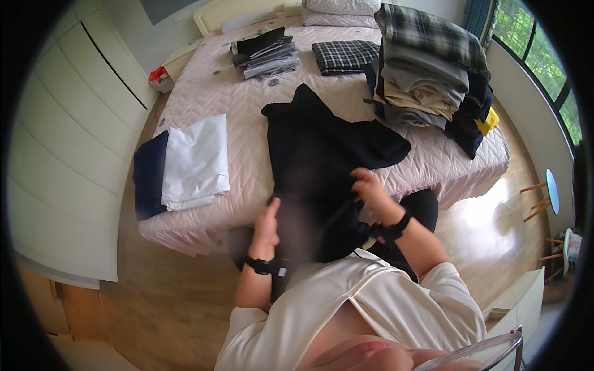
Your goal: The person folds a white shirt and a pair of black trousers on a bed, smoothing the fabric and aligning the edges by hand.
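Note:
A black garment (pixel 320 153), seemingly a knitted top, lies spread over the front of the bed and hangs down to my lap. My left hand (pixel 266 229) is at its left edge, fingers pointing toward the bed, a black band on the wrist. At the right edge, my right hand (pixel 371 190) is blurred, its fingers bent beside the cloth. Whether either hand grips the fabric is unclear. To the left lie a folded white garment (pixel 197 162) and a folded navy garment (pixel 151 176), side by side.
A tall pile of folded clothes (pixel 424 83) stands at the bed's right. Farther back are a folded checked cloth (pixel 345 56) and a stack of dark and grey clothes (pixel 267 54). The quilted pink bedspread (pixel 246 125) carries everything. A small blue-topped stool (pixel 551 191) stands right.

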{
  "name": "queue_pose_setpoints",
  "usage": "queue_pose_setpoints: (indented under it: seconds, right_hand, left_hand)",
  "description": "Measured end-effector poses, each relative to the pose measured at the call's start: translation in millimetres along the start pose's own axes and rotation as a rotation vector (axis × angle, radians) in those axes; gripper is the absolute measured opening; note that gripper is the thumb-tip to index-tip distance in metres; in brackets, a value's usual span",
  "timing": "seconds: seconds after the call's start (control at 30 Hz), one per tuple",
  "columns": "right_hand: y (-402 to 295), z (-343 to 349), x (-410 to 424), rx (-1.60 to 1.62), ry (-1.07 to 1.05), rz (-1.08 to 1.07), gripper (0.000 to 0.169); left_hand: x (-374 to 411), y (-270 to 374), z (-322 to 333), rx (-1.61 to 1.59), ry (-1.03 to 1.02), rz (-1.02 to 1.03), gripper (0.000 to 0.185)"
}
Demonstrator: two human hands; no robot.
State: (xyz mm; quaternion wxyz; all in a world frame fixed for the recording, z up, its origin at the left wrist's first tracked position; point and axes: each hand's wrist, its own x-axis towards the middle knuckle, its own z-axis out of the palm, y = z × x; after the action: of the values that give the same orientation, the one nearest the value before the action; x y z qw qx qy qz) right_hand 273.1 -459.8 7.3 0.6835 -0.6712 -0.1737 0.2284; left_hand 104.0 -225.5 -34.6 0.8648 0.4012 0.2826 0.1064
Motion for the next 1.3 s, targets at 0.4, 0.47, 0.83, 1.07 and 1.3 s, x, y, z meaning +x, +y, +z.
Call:
queue_pose_setpoints:
  seconds: [0.4,0.47,0.83,1.07,1.3]
  right_hand:
    - [12,-134,64,-1.119,0.397,-0.270,0.037]
    - [6,-107,52,-1.263,0.516,-0.295,0.047]
    - [3,-118,69,-0.991,0.466,-0.359,0.034]
    - [-73,-185,13,-0.354,0.552,-0.554,0.026]
    - [-52,-300,-57,-0.229,0.675,-0.317,0.026]
  left_hand:
    - [-9,87,-115,0.083,0.207,-0.103,0.033]
    - [-20,65,-141,0.354,0.229,-0.105,0.035]
    - [-58,49,-95,1.252,0.238,0.222,0.038]
    - [-111,150,-111,0.600,0.108,0.063,0.045]
    - [-160,116,-155,0.295,-0.095,-0.237,0.059]
